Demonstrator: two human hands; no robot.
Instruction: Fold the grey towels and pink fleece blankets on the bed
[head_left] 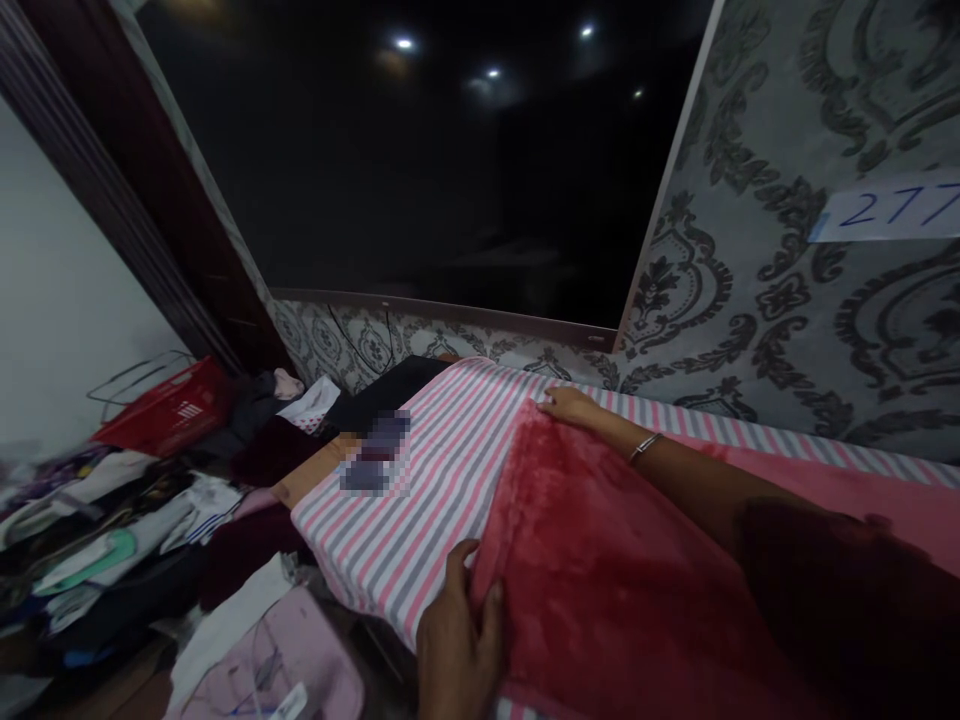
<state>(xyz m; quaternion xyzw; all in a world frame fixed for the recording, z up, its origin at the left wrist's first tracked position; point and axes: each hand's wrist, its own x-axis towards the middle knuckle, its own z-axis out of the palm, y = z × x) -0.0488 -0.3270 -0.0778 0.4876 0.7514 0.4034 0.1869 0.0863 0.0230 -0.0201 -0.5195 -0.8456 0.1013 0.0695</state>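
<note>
A red fleece cloth [607, 570] lies spread over a pink, white and grey striped sheet [442, 460] that covers a table. My left hand [457, 630] grips the near left edge of the red cloth, thumb on top and fingers curled under it. My right hand [570, 405], with a bangle on the wrist, reaches across to the cloth's far left corner, fingers closed on that corner and pressed against the sheet. My right forearm lies across the cloth.
A red wire basket [169, 405] and a heap of mixed clothes [112, 540] sit at the left. A pink garment [292, 660] lies below the table's near edge. A dark garment [390, 395] rests at the table's far end. Patterned wallpaper [787, 300] and a dark screen [450, 160] stand behind.
</note>
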